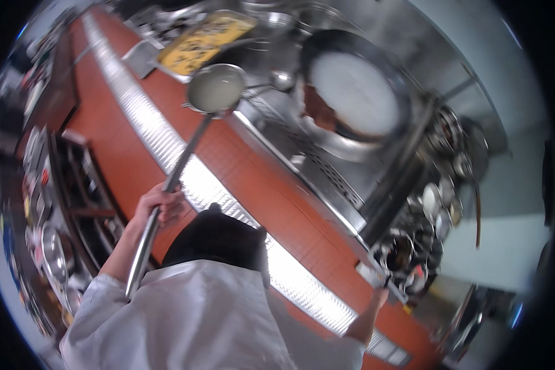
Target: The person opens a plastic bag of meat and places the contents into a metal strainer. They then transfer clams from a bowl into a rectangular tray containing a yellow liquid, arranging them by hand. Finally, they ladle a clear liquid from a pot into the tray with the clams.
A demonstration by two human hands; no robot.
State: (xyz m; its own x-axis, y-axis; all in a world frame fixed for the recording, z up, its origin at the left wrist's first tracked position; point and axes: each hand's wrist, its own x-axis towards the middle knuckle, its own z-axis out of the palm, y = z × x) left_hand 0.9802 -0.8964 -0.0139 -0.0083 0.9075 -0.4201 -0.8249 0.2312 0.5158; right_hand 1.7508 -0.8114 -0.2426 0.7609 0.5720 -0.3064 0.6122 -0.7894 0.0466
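Note:
My left hand (163,203) grips the steel handle of a large long-handled ladle (216,90). Its round bowl extends past the counter's front edge and looks pale inside; blur hides whether that is liquid or bare metal. Far off to the right, my right hand (380,296) reaches to the end of the counter, beside several metal containers (397,254). A small dark item, perhaps a handle, is at its fingers, but the grip is unclear. Ahead on the range sits a big dark wok (356,88) with a whitish content or surface and a brown patch at its near side.
A tray of yellow food with dark bits (203,41) stands at the upper left. A smaller ladle (282,79) lies by the wok. Steel grating (231,203) crosses the red tiled floor (282,175). Shelving (83,194) with bowls and utensils is on the left.

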